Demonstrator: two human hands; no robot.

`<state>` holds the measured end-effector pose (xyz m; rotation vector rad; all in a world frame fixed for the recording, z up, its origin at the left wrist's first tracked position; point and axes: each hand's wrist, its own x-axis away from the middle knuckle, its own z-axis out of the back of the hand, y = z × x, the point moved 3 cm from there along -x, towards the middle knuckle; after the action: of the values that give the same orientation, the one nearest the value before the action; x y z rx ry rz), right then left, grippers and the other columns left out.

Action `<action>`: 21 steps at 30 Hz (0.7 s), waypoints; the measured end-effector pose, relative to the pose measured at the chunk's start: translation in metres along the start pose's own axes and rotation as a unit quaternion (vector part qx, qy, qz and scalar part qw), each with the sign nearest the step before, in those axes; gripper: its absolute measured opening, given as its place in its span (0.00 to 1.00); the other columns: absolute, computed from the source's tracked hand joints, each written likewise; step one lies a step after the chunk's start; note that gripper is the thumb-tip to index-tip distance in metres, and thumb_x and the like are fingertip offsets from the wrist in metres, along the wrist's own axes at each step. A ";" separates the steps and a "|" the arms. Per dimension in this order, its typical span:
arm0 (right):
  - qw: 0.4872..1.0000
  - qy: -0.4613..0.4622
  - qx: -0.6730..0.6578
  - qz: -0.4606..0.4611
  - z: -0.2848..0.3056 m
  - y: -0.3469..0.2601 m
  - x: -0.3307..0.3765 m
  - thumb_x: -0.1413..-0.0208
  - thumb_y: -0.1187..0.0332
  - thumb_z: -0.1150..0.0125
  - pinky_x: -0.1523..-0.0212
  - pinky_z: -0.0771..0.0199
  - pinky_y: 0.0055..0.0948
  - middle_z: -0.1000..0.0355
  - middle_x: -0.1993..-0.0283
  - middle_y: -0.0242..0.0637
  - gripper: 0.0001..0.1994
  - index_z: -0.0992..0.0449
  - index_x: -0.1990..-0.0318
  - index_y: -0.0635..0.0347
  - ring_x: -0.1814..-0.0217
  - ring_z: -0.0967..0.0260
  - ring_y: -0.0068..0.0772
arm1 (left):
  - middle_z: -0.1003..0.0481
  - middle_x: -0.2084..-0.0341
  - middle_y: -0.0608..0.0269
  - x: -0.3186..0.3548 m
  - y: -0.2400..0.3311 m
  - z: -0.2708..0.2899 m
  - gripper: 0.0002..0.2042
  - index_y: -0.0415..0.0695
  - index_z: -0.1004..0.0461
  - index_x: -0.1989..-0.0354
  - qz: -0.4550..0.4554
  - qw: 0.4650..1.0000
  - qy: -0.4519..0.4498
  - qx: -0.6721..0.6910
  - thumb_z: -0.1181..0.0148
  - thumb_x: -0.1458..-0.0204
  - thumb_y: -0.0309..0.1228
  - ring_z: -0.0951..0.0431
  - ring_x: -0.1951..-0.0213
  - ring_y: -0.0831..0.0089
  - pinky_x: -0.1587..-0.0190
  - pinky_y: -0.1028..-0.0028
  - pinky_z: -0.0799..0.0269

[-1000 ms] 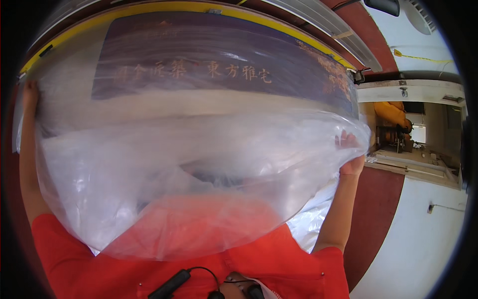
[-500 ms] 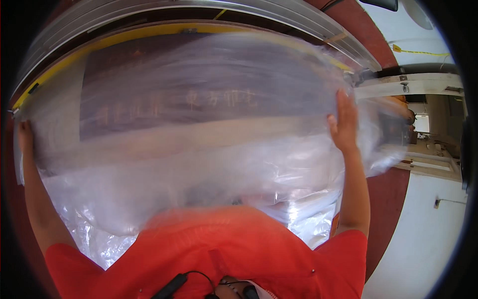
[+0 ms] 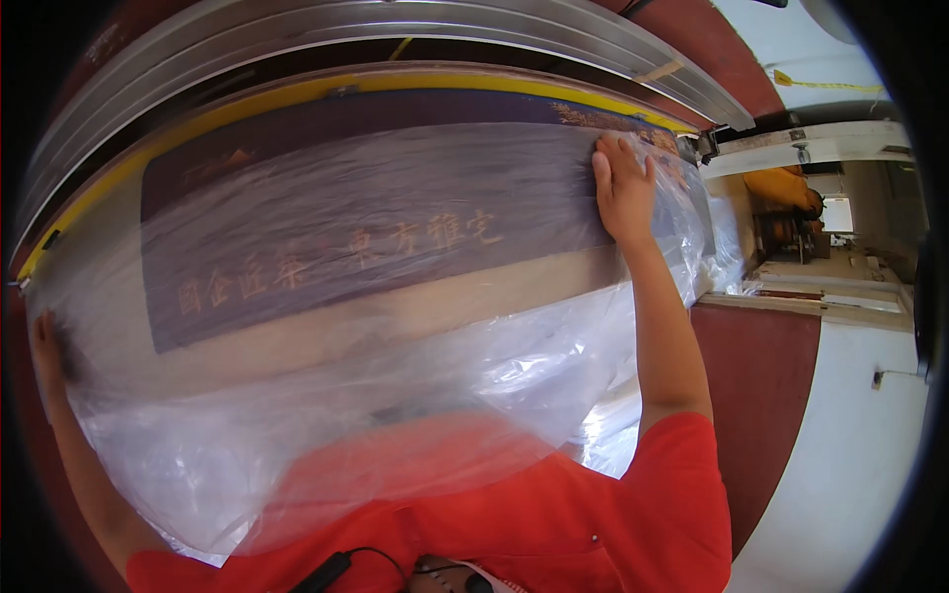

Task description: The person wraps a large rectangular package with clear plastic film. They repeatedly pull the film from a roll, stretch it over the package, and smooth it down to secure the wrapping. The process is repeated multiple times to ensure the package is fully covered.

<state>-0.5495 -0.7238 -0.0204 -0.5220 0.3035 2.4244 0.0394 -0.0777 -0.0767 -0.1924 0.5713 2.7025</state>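
A large sheet of clear plastic film (image 3: 415, 395) spreads from the board up front down over my red shirt. Beneath its upper part lies a dark purple panel (image 3: 326, 109) with gold characters and a pale strip below them. My right hand (image 3: 625, 193) lies on the film near the panel's upper right, fingers stretched out and thumb apart. At the far left, my left hand (image 3: 47, 351) is at the film's side edge, its fingers seemingly closed on the film; it is small and partly blurred there.
A yellow edge strip (image 3: 247, 106) runs along the panel's top, with a ribbed silver metal rail (image 3: 415, 22) beyond it. On the right are a white frame (image 3: 820, 168), an opening with orange equipment (image 3: 781, 188) behind, and a red and white wall (image 3: 840, 425).
The film has settled from a blur, baring the panel's top edge. My right hand has moved left and slightly up; my left hand has come lower. More film now covers my shirt.
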 end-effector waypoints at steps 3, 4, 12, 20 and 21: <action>0.986 -0.056 -0.136 -0.076 -0.001 0.022 -0.029 0.54 0.61 0.48 0.52 0.45 0.32 0.32 0.62 0.40 0.13 0.29 0.65 0.58 0.56 0.38 0.35 | 0.34 0.59 0.61 0.002 -0.034 0.036 0.21 0.36 0.38 0.54 0.025 0.985 -0.094 0.140 0.60 0.48 0.41 0.37 0.55 0.73 0.51 0.78 0.46; 0.955 -0.020 -0.234 -0.184 -0.015 0.042 -0.025 0.57 0.63 0.45 0.59 0.41 0.32 0.32 0.70 0.38 0.10 0.27 0.71 0.59 0.61 0.38 0.38 | 0.34 0.58 0.61 0.004 -0.017 0.041 0.21 0.35 0.38 0.54 0.018 0.987 -0.068 0.146 0.60 0.48 0.40 0.37 0.55 0.73 0.51 0.78 0.46; 0.990 0.091 -0.097 -0.041 -0.014 0.048 -0.028 0.55 0.63 0.47 0.67 0.40 0.30 0.34 0.78 0.35 0.09 0.30 0.74 0.61 0.69 0.39 0.33 | 0.33 0.62 0.60 0.012 -0.005 0.066 0.18 0.33 0.36 0.58 0.091 0.943 0.048 0.316 0.61 0.48 0.37 0.34 0.59 0.71 0.54 0.75 0.42; 0.875 0.011 -0.380 -0.301 -0.022 0.071 -0.026 0.53 0.62 0.50 0.83 0.43 0.20 0.38 0.86 0.31 0.12 0.34 0.77 0.62 0.84 0.41 0.18 | 0.29 0.70 0.56 -0.056 0.017 -0.027 0.18 0.38 0.32 0.65 0.089 0.975 0.186 0.080 0.57 0.51 0.43 0.30 0.66 0.65 0.62 0.71 0.37; 0.878 0.034 -0.363 -0.311 -0.026 0.083 -0.036 0.54 0.62 0.49 0.82 0.42 0.21 0.37 0.86 0.32 0.12 0.34 0.77 0.63 0.83 0.40 0.20 | 0.29 0.71 0.57 -0.073 0.042 -0.038 0.19 0.38 0.32 0.65 0.077 0.977 0.184 0.074 0.57 0.51 0.43 0.30 0.67 0.67 0.63 0.72 0.37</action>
<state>-0.5683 -0.8162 -0.0205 -0.8664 -0.6911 1.8112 0.0924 -0.1528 -0.0808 -0.6423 0.9262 2.7722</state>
